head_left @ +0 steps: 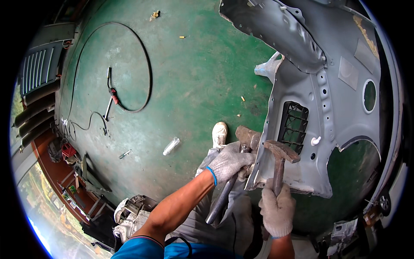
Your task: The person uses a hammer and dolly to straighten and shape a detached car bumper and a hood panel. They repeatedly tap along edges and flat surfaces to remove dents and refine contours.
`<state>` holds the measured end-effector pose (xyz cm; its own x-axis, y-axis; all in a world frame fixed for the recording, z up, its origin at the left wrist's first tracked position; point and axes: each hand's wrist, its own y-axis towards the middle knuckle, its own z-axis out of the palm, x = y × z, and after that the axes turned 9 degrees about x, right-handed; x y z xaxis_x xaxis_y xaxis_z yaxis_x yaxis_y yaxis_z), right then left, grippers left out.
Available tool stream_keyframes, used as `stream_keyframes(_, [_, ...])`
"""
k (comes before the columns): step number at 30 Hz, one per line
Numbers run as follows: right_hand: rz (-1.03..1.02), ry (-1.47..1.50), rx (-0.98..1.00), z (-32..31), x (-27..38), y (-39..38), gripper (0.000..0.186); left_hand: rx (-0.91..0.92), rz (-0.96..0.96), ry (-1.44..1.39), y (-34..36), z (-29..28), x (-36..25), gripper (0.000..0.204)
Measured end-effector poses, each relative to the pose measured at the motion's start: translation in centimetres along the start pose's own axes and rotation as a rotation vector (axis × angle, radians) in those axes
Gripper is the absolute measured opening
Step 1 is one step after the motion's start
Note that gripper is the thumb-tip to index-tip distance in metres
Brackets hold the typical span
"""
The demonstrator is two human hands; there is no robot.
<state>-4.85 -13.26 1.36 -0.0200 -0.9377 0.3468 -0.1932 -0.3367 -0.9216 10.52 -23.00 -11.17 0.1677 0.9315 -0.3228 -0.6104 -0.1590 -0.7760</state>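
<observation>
A large grey car body panel (345, 116) stretches along my right side, its lower flange edge close to my hands. My left hand (228, 163), in a pale glove with a blue cuff, is closed on a heavy hammer (248, 137) just below its head. That hammer's metal handle slants down toward my lap, and its head is beside the panel's edge. In my gloved right hand (277, 209) is the handle of a second hammer (282, 151), with its rusty head raised over the panel's lower corner. Whether either head touches the metal, I cannot tell.
On the green floor (189, 86) lie a looped black cable (148, 64) with a red-handled clamp (114, 96), a clear plastic bottle (171, 146) and small scraps. My white shoe (219, 134) stands near the left hammer. Shelving with tools (77, 194) lines the left side.
</observation>
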Motion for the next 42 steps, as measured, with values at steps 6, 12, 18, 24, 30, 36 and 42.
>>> stream_keyframes(6, [-0.691,0.24,-0.2,-2.1,-3.1,-2.3,0.038,-0.032,0.0,-0.028,-0.5,0.6,-0.7,0.02])
stream_keyframes(12, [-0.157,-0.008,0.019,0.3,-2.7,0.8,0.019,-0.075,-0.076,0.117,-0.3,-0.5,1.0,0.031])
stream_keyframes(18, [-0.055,0.127,0.015,0.8,-0.8,1.0,0.019,-0.061,-0.02,0.065,-0.2,-0.5,-1.1,0.031])
stream_keyframes(24, [-0.037,0.158,0.053,0.5,0.0,1.0,0.02,-0.045,-0.01,0.024,0.4,-0.6,-1.4,0.027])
stream_keyframes(30, [-0.454,0.181,-0.22,0.4,1.5,-1.0,0.03,-0.024,0.002,-0.023,0.7,-0.8,-1.7,0.027])
stream_keyframes(36, [-0.197,-0.188,0.007,0.3,-1.0,2.8,0.019,-0.037,0.033,0.0,0.9,-0.8,-1.8,0.026])
stream_keyframes(42, [-0.039,0.18,0.015,1.0,1.6,1.5,0.02,0.0,0.038,-0.037,0.5,-0.8,-2.7,0.023])
